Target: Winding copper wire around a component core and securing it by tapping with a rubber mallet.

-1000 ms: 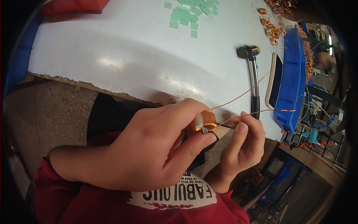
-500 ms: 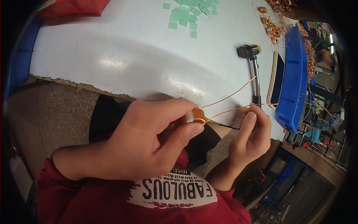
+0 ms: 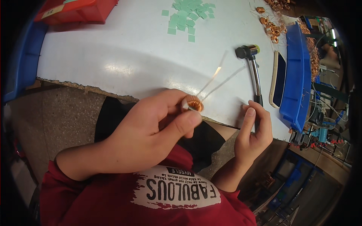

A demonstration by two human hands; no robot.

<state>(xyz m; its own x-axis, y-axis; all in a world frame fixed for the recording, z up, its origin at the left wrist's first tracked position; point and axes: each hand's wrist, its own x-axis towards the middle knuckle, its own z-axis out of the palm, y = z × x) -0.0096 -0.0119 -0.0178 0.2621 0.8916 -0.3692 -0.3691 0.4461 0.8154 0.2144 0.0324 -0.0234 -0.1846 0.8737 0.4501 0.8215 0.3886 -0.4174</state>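
My left hand (image 3: pixel 151 128) pinches a small ring-shaped copper coil (image 3: pixel 193 101) between thumb and fingers, above the table's near edge. The coil's open centre now faces partly toward me. Two long wire ends (image 3: pixel 217 72) stick up from it toward the far right, smeared by motion. Apart from the wires, my right hand (image 3: pixel 253 132) has its thumb and fingers loosely curled with a gap between them. It is at the black grip of a hammer (image 3: pixel 256 75) lying on the table; whether it touches the grip is hard to tell.
Thin green squares (image 3: pixel 188 17) lie scattered at the far middle of the white table (image 3: pixel 83 49). A phone (image 3: pixel 278 79) and a blue bin (image 3: pixel 298 75) stand right of the hammer, with several copper coils (image 3: pixel 272 28) beyond. Far left are a red bin (image 3: pixel 86 13) and another blue bin (image 3: pixel 24 60).
My right hand has let go of the wire end. My left hand has turned the coil, and its wires have swung from pointing right to pointing up and away.
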